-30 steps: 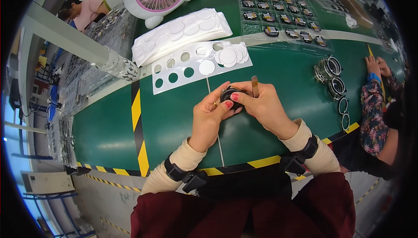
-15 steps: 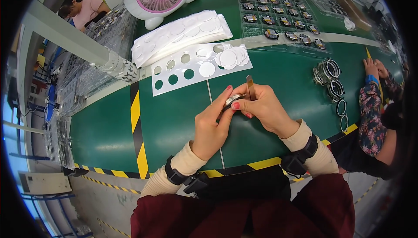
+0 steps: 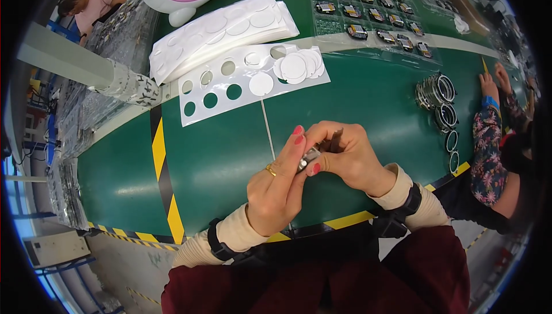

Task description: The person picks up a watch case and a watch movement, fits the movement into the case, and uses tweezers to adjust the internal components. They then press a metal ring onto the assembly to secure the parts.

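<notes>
Pinching metallic part [image 3: 309, 157] with curled left hand [image 3: 271, 194] and right hand [image 3: 352, 161], inside desk's [image 3: 215, 170] near edge.
Could drop through slack grip or scratch against right-held flat tool [image 3: 336, 140].

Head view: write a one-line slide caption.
Left hand and right hand, the latter with a slim tool, hold a small metallic part over a green workbench near a die-cut white sheet.
</notes>
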Demonstrator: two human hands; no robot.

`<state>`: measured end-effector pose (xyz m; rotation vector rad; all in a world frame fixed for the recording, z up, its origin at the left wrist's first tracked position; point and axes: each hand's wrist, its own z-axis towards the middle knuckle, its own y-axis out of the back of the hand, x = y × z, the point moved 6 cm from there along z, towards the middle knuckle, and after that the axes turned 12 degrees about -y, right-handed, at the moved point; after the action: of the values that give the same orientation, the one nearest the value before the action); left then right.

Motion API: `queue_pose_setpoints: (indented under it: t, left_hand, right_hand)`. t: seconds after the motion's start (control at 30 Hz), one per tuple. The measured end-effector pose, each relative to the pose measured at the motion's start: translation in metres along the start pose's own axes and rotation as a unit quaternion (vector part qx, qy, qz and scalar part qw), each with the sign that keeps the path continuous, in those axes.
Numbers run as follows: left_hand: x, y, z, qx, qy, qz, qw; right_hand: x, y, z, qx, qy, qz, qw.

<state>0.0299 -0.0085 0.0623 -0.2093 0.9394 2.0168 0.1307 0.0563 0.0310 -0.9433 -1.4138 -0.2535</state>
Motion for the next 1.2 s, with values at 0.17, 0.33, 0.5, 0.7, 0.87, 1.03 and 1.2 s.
queue_pose_setpoints:
  t: [0.17,0.33,0.5,0.7,0.87,1.03,1.2]
  left_hand:
    - [0.025,-0.01,-0.002,0.012,0.148,-0.156,0.977]
    - [0.041,-0.025,-0.012,-0.073,0.301,-0.43,0.848]
    - [0.045,-0.032,-0.012,-0.066,0.33,-0.509,0.792]
    - [0.043,-0.026,-0.01,-0.083,0.277,-0.426,0.857]
    - [0.041,-0.022,-0.01,-0.07,0.251,-0.375,0.89]
    - [0.044,-0.026,-0.011,-0.066,0.275,-0.415,0.865]
    - [0.05,-0.033,-0.013,-0.076,0.343,-0.526,0.774]
  right_hand:
    - [-0.002,0.004,0.001,-0.117,-0.001,-0.076,0.99]
    - [0.005,0.006,-0.002,-0.109,-0.047,-0.042,0.992]
    - [0.005,0.009,-0.004,-0.122,-0.053,-0.116,0.984]
    - [0.001,0.011,0.004,-0.092,-0.032,-0.045,0.994]
    - [0.0,0.01,0.006,-0.08,-0.028,-0.029,0.996]
    - [-0.002,0.012,0.007,-0.088,-0.025,-0.045,0.995]
    - [0.0,0.01,0.002,-0.107,-0.019,-0.121,0.987]
